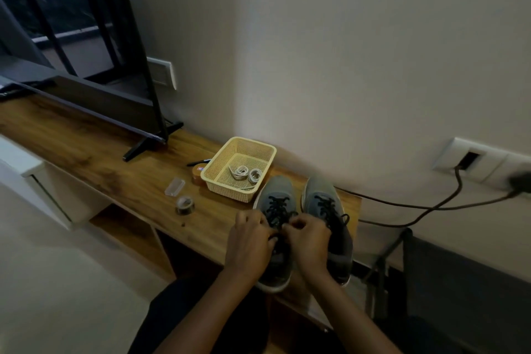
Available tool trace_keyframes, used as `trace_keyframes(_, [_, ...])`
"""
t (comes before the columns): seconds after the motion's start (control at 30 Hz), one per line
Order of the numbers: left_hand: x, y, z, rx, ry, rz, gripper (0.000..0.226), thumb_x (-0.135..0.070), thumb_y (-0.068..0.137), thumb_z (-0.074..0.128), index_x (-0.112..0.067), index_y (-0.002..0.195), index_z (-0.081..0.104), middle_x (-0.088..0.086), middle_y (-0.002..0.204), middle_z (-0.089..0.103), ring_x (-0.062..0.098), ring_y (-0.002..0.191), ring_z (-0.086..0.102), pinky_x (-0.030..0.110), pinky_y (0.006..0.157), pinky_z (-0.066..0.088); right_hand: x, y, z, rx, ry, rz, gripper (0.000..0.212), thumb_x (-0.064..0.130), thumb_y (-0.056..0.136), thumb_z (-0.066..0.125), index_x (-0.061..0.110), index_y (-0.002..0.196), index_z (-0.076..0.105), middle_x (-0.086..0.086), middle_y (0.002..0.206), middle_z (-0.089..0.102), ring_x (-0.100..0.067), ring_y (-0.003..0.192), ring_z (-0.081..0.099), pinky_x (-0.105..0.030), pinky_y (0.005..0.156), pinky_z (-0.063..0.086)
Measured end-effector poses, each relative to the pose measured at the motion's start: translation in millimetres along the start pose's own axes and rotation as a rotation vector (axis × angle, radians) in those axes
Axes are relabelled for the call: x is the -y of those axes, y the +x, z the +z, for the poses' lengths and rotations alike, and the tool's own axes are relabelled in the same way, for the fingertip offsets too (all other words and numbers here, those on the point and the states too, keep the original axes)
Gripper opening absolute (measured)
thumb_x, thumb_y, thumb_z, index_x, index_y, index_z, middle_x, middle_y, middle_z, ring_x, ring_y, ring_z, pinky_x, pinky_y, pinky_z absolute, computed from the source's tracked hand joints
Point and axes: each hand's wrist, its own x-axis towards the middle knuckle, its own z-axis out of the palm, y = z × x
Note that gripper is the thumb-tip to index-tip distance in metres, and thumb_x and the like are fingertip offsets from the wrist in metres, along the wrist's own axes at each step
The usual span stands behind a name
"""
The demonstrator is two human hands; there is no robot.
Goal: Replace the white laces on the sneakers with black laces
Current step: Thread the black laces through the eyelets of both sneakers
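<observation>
Both sneakers are standing side by side at the right end of the wooden desk (100, 158), toes pointing toward the wall. The left sneaker (274, 195) is sitting just beside the basket (227, 191), nearly touching its front corner. The right sneaker (320, 190) is standing close to the left one, with its heel reaching the desk's front edge.

The black lace (277, 208) is running in crossed rows up the front of the left sneaker. Both hands are working at the top of those rows. The left hand (250, 241) is curling its fingers and pinching the black lace from the left side. The right hand (309, 240) is curling likewise and pinching the same lace from the right side. The fingertips of the two hands are almost meeting over the tongue. Both hands are covering the rear half of the left sneaker.

The other black lace (327, 207) is filling the eyelets of the right sneaker, and a loop of it is hanging over the outer side.

The white laces (247, 174) are lying in two loose coils on the floor of the basket, clear of both sneakers.

A roll of tape (185, 204), a clear plastic piece (175, 187), a brown round tin (197, 177) and a pen (195, 163) are lying on the desk left of the basket. A television (100, 103) is standing further left. A cable (416, 205) is running from the wall socket (474, 158) behind the sneakers.
</observation>
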Motion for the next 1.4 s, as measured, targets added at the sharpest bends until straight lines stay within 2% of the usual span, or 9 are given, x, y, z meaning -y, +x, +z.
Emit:
trace_keyframes(0.3, [7.9,5.7,4.0,-0.140,-0.542,-0.328,0.024,-0.012,0.091,0.055,-0.025,0.111,0.060,-0.004,0.113,0.053,0.010,0.096,0.056,0.025,0.075,0.048,3.2,4.3,-6.0,0.357,-0.971,-0.415,0.020,0.027,0.089,0.049,0.016,0.088,0.065,-0.004,0.085,0.054,-0.026,0.111,0.040,-0.037,0.089,0.029])
trace_keyframes(0.43, [11.5,15.5,20.9,-0.101,-0.572,-0.229,0.036,-0.023,0.097,0.050,-0.028,0.132,0.053,0.002,0.127,0.044,0.019,0.118,0.047,0.028,0.090,0.043,8.1,9.9,-2.4,0.597,-1.070,-0.314,0.045,0.041,0.098,0.028,0.013,0.093,0.063,-0.009,0.111,0.060,-0.029,0.127,0.028,-0.049,0.106,0.012])
trace_keyframes(0.6, [8.6,30.9,28.6,-0.111,-0.644,-0.225,0.035,-0.029,0.087,0.066,-0.028,0.121,0.059,0.002,0.128,0.045,0.023,0.122,0.044,0.033,0.096,0.043,13.5,13.5,-6.4,0.856,-1.128,-0.257,0.059,0.050,0.099,0.015,0.021,0.130,0.055,-0.005,0.149,0.036,-0.032,0.143,0.007,-0.057,0.106,-0.022])
trace_keyframes(0.7, [13.3,34.9,32.9,-0.029,-0.616,-0.309,0.066,-0.030,0.078,0.075,-0.031,0.135,0.041,0.005,0.135,0.040,0.027,0.128,0.038,0.040,0.098,0.042,24.1,14.6,-26.9,0.974,-0.921,-0.259,0.037,0.048,0.099,0.031,0.034,0.105,0.065,-0.001,0.125,0.056,-0.026,0.131,0.035,-0.056,0.111,0.002])
trace_keyframes(0.8, [16.4,29.5,37.1,0.118,-0.519,-0.372,0.087,-0.024,0.076,0.075,-0.032,0.145,0.022,0.009,0.139,0.032,0.031,0.131,0.033,0.042,0.099,0.038,31.2,20.3,-52.9,0.756,-0.455,-0.281,0.028,0.028,0.095,0.053,0.019,0.071,0.066,-0.003,0.075,0.064,-0.020,0.077,0.062,-0.035,0.076,0.048])
trace_keyframes(0.97, [21.0,25.3,37.6,0.138,-0.541,-0.411,0.085,-0.018,0.073,0.072,-0.029,0.143,0.025,0.011,0.137,0.037,0.031,0.130,0.035,0.041,0.100,0.039,-7.4,60.0,-90.4,-0.040,-0.343,-0.081,0.014,0.009,0.085,0.061,0.003,0.092,0.072,-0.013,0.088,0.070,-0.024,0.079,0.062,-0.029,0.066,0.042])
trace_keyframes(1.07, [18.0,27.5,33.3,0.115,-0.576,-0.375,0.081,-0.019,0.077,0.068,-0.029,0.145,0.025,0.009,0.140,0.033,0.029,0.133,0.029,0.040,0.103,0.034,-30.4,74.0,-97.8,0.023,-0.343,0.072,0.024,0.014,0.082,0.068,0.003,0.103,0.068,-0.014,0.104,0.067,-0.029,0.097,0.062,-0.031,0.077,0.046])
trace_keyframes(1.2, [10.5,29.2,32.7,0.088,-0.631,-0.394,0.070,-0.024,0.084,0.065,-0.027,0.144,0.029,0.009,0.142,0.030,0.030,0.134,0.030,0.041,0.104,0.034,-33.8,67.9,-85.0,0.016,-0.306,0.032,0.006,0.004,0.080,0.067,0.011,0.081,0.067,-0.009,0.087,0.067,-0.025,0.086,0.064,-0.030,0.071,0.048])
trace_keyframes(1.4, [-0.1,30.8,31.0,-0.123,-0.668,-0.349,0.047,-0.026,0.088,0.063,-0.022,0.131,0.047,0.005,0.137,0.042,0.024,0.126,0.041,0.040,0.100,0.042,-40.6,62.7,-84.1,0.092,-0.433,0.010,0.017,0.003,0.082,0.061,0.011,0.067,0.062,-0.009,0.074,0.065,-0.019,0.069,0.058,-0.026,0.061,0.042])
